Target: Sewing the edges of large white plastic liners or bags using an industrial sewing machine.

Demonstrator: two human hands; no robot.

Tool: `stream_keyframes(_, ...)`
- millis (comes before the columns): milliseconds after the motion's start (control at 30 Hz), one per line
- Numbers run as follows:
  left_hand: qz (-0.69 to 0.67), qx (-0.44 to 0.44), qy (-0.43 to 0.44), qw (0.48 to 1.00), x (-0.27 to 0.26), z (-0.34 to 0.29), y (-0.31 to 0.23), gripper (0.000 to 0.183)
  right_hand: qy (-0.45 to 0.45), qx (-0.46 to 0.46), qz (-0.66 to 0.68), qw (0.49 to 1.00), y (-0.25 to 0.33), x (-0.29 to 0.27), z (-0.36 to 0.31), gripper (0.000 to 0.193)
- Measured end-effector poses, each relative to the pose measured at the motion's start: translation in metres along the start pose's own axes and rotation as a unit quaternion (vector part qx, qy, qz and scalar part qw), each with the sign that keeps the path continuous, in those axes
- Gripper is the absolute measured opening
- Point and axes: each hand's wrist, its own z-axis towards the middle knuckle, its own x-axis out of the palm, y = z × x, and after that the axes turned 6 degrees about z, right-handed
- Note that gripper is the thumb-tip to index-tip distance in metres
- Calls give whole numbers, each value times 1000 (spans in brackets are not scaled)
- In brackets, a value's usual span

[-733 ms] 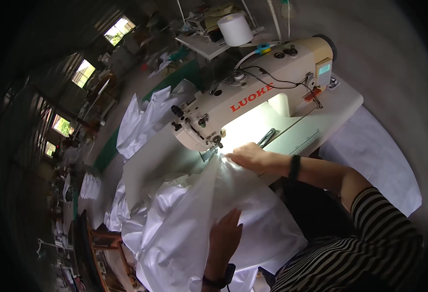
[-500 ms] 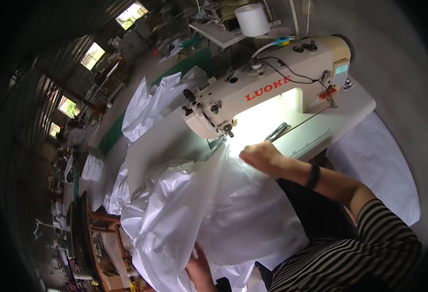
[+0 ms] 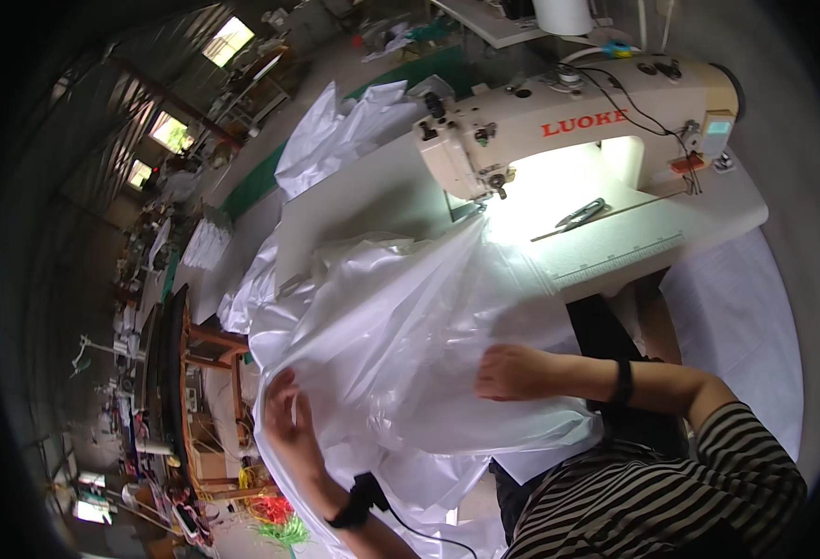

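The left hand (image 3: 289, 424) grips a fold of the white plastic sheet (image 3: 401, 335), with the fingers closed on it. The right hand (image 3: 514, 373) lies on the same sheet with the fingers bent; I cannot tell if it pinches the material. The sheet is spread between both hands and reaches up to the needle of the cream sewing machine (image 3: 568, 130), beyond the right hand. Scissors (image 3: 580, 214) lie on the white surface (image 3: 643, 238) under the machine arm, well apart from the hands.

Machine lamp glare on table (image 3: 606, 252); dim, warped fisheye edges.
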Motion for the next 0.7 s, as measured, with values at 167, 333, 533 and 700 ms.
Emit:
stream_keyframes(167, 29, -39, 63, 997, 28, 11, 45, 25, -64, 57, 81, 993, -2, -12, -37, 13)
stream_keyframes(333, 178, 141, 98, 969, 49, -16, 35, 24, -55, 138, 123, 981, -2, -35, -15, 15)
stream_keyframes(533, 259, 141, 19, 955, 46, -11, 16, 13, -213, 32, -39, 976, 6, -21, 47, 17)
stream_keyframes(700, 188, 68, 49, 979, 33, 2, 6, 6, -94, 37, -125, 987, -4, -11, 41, 10)
